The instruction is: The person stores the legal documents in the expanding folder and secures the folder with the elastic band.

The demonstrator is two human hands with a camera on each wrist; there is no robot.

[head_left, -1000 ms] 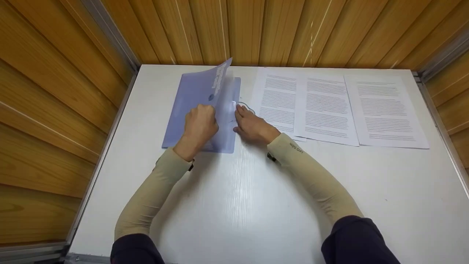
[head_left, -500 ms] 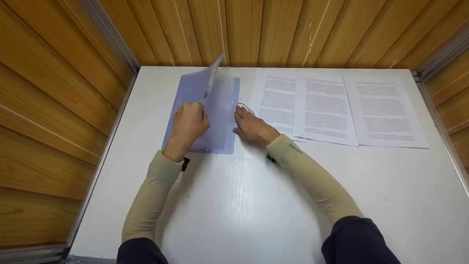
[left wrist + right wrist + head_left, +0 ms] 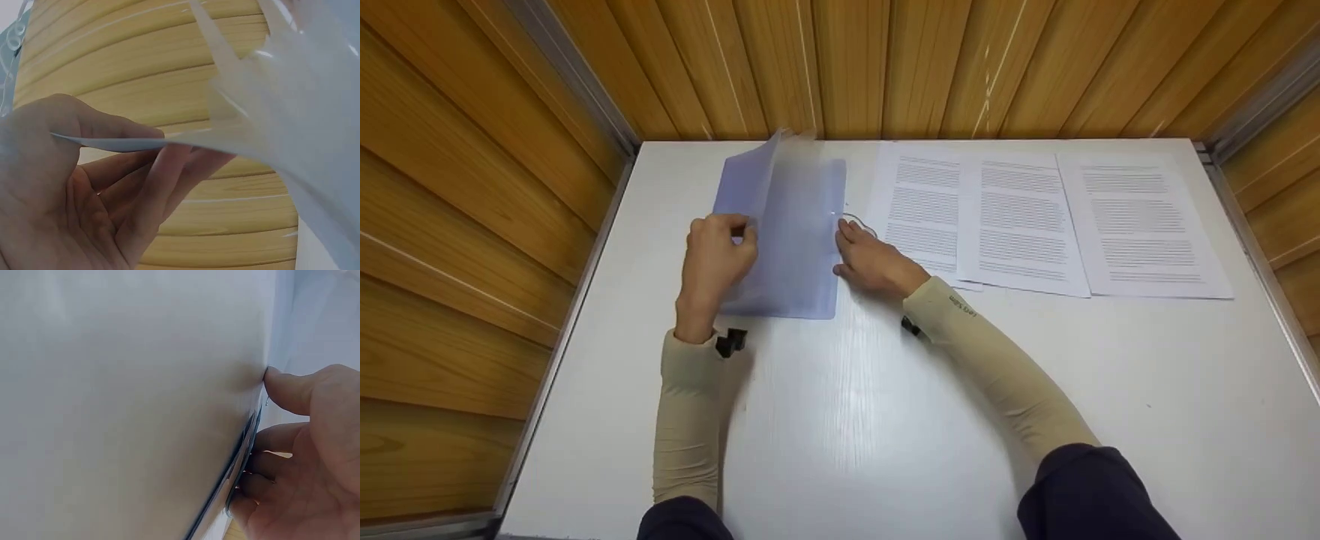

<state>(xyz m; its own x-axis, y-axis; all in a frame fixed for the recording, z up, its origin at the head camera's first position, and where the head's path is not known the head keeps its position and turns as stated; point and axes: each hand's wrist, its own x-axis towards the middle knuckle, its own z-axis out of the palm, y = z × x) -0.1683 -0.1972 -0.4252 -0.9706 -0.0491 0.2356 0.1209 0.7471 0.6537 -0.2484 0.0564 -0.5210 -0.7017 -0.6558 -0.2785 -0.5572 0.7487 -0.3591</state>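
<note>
A translucent blue-violet plastic folder (image 3: 806, 281) lies on the white table, its front cover (image 3: 744, 180) lifted and leaning left. Clear inner sheets (image 3: 796, 150) stand partly raised beside the cover. My left hand (image 3: 709, 259) pinches the cover's edge; the left wrist view shows that edge between thumb and fingers (image 3: 121, 125). At the folder's right edge rests my right hand (image 3: 877, 259), fingers extended and thumb apart. In the right wrist view its thumb (image 3: 287, 389) and fingertips touch the folder's edge. A thin cord loop (image 3: 859, 220) sticks out by those fingertips.
Printed sheets lie right of the folder: a left sheet (image 3: 924, 202), a middle sheet (image 3: 1020, 217) overlapping it, and a right sheet (image 3: 1140, 225). Wood-look panels (image 3: 855, 67) wall the table (image 3: 840, 420) at the back and sides.
My left hand has moved left with the cover, swinging it further open and exposing more of the folder's inside. My right hand has stayed at the right edge.
</note>
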